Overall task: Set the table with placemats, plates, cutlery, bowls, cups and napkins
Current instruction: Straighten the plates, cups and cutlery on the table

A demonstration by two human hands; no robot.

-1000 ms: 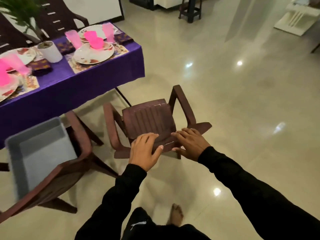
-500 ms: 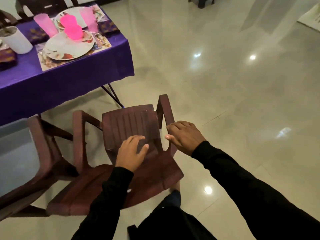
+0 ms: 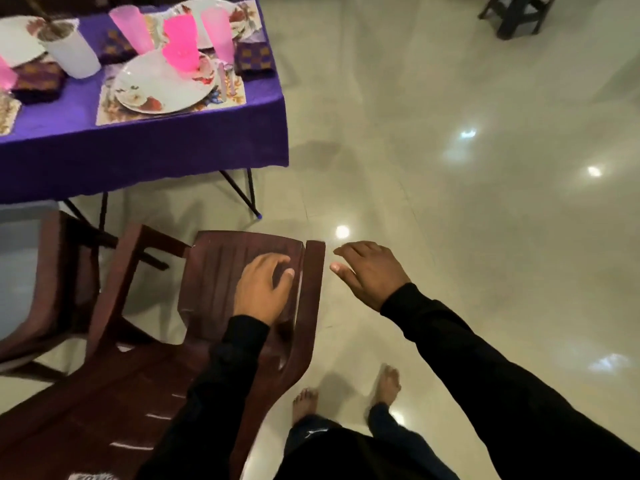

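Left hand (image 3: 264,289) lies on brown plastic chair (image 3: 221,271) backrest, fingers bent over ribbed surface, not clear if gripping. Right hand (image 3: 369,271) hangs free beside chair, fingers loose, holding nothing. Table with purple cloth (image 3: 145,150) stands beyond chair: round white plate (image 3: 156,86) on flowered placemat (image 3: 110,112), bright pink cup (image 3: 180,41) standing on plate, folded checked napkin (image 3: 252,56) beside. Grey plastic bin (image 3: 17,271) on second chair, contents hidden.

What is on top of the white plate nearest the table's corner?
A bright pink cup stands on the plate. Whatever lies under the cup's base is covered; a floral placemat shows beneath the plate.
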